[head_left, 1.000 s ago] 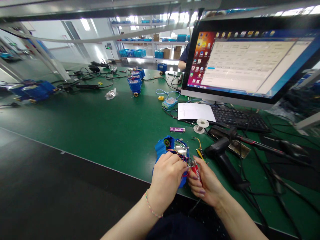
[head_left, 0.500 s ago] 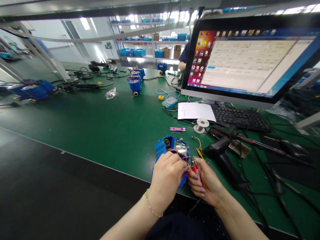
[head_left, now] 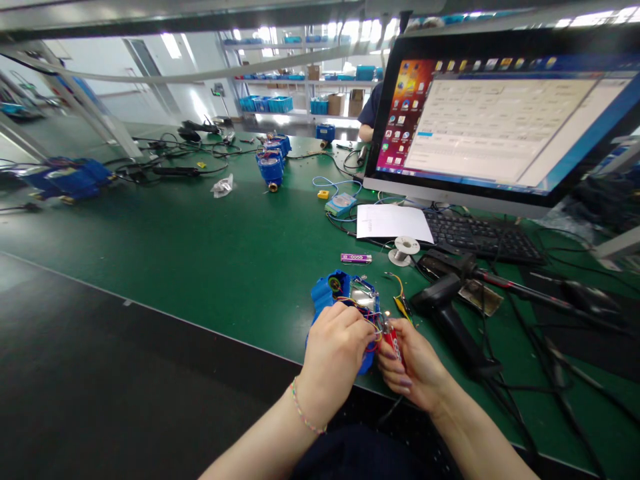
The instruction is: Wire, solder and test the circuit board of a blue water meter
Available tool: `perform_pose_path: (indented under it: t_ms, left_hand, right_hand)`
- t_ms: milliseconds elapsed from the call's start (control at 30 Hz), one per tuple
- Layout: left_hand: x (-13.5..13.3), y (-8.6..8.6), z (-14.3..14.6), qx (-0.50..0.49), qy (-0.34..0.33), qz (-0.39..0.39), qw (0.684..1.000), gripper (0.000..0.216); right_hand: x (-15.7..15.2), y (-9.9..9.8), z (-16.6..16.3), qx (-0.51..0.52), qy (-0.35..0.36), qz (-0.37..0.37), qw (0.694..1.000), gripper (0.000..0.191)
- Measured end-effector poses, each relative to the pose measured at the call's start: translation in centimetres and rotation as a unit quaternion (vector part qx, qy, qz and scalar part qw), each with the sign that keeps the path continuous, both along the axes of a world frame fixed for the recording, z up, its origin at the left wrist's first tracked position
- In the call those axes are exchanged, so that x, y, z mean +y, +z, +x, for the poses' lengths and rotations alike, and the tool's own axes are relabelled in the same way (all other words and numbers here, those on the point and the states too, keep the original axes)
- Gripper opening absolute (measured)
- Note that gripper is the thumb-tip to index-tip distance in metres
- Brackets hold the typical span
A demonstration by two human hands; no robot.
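My right hand is closed around a red lighter, and a small flame shows at its top. Over the blue meter housing at the table's front edge, my left hand pinches thin coloured wires. The fingertips are close to the lighter, and the exact wires in the pinch are partly hidden. The housing lies open, with a round part and a shiny plate visible inside. Just right of it lie a yellow wire lead and clip.
Beyond the housing lie a purple lighter and a solder spool. A black barcode scanner, a soldering iron and cables crowd the right side. Farther back stand a monitor, keyboard and blue meters. A person's arm shows behind.
A small flame has appeared at the red lighter's top, where the right thumb has shifted down. Both hands otherwise keep their places, and the view has shifted slightly.
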State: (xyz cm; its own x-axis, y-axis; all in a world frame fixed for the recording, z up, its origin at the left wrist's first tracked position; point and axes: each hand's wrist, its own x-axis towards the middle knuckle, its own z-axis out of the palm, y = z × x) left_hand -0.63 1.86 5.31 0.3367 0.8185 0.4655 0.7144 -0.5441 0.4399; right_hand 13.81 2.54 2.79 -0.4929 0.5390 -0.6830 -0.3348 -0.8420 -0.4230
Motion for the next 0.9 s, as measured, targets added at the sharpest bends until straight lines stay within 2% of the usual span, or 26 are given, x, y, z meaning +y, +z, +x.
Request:
perform_pose_path:
  t_ms: [300,900]
  left_hand:
    - [-0.1,0.0,0.0,0.002,0.007,0.015,1.000,0.011]
    - [0.0,-0.1,0.0,0.005,0.011,0.004,1.000,0.010]
  right_hand:
    - [-1.2,-0.4,0.8,0.001,0.050,0.005,0.999,0.067]
    - [-1.4,-0.3,0.6,-0.005,0.045,0.017,0.999,0.066]
